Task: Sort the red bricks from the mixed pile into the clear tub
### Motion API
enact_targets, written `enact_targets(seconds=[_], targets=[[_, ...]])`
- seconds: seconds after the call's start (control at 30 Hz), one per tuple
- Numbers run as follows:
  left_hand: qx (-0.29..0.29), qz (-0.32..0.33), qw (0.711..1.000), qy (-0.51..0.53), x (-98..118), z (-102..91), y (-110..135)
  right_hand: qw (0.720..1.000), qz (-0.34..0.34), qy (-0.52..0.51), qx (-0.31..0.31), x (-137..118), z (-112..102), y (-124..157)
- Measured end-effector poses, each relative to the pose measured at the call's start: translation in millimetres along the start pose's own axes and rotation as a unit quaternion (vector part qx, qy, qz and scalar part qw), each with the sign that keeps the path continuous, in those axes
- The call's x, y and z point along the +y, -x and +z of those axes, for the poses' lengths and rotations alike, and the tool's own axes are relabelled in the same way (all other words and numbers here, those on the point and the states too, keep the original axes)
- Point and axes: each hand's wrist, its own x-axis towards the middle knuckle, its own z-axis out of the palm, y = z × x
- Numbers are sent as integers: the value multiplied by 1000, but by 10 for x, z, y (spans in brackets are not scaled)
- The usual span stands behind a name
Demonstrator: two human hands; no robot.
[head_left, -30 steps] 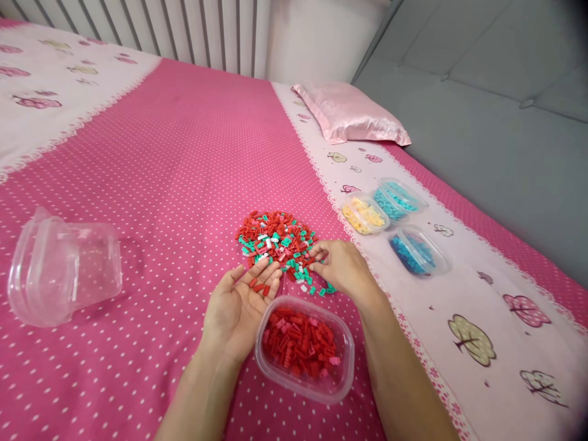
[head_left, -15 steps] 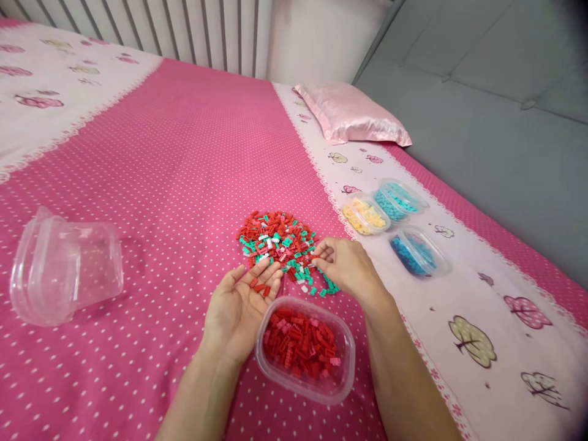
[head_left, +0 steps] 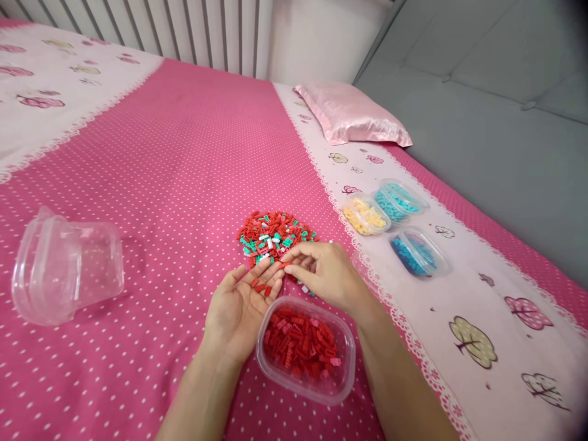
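Note:
My left hand (head_left: 241, 303) is palm up and slightly cupped, holding a few small red toy bricks (head_left: 260, 287) across its fingers. Between thumb and fingertips, my right hand (head_left: 326, 269) pinches another red toy brick (head_left: 285, 265) right beside the left fingertips. Behind both hands lies a mixed pile of toy bricks (head_left: 271, 231), mostly red with green and white ones; my right hand covers its near right part. Close in front, a clear plastic tub (head_left: 305, 392) contains many red bricks and some pink ones.
To the right stand clear tubs of yellow bricks (head_left: 365, 215), turquoise bricks (head_left: 399, 201) and blue bricks (head_left: 413, 254). Nested clear tubs (head_left: 68, 269) lie on their side at left. A pink pillow (head_left: 351, 115) rests at the back of the bed, near a grey padded panel (head_left: 487, 98).
My right hand has moved left from the pile's right side to my left fingertips, with a red brick now visible in its pinch. My left hand has stayed nearly still.

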Motion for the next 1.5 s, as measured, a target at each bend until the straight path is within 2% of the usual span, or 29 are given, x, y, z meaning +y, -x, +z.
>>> enact_targets(seconds=[0.2, 0.33, 0.4, 0.5, 0.6, 0.7, 0.9, 1.07, 1.27, 1.5], targets=[[-10, -4, 1000, 13, 0, -11, -6, 1000, -5, -5, -23, -34, 59, -7], [0, 1, 1000, 4, 1, -9, -9, 999, -6, -36, 8, -17, 28, -12], [6, 5, 1000, -3, 0, -9, -6, 999, 19, -17, 38, 35, -14, -13], [8, 4, 1000, -8, -2, -3, 1, 992, 85, 72, 62, 144, -97, -1], [11, -1, 1000, -5, -3, 7, 5, 973, 157, 165, 46, 223, -168, 24], [19, 0, 1000, -4, -1, 16, 6, 958, 198, 209, 5, 238, -193, 40], [15, 2, 1000, -7, 4, 11, 6, 948, 216, 231, -27, 238, -153, 9], [6, 4, 1000, -9, -2, 7, 5, 944, 227, 236, -24, 252, -161, 4], [6, 3, 1000, -12, -1, 0, 13, 918, 283, 277, -18, 237, -203, 17], [5, 3, 1000, -15, 0, -9, -10, 909, 307, 280, -17, 179, -236, 15]])
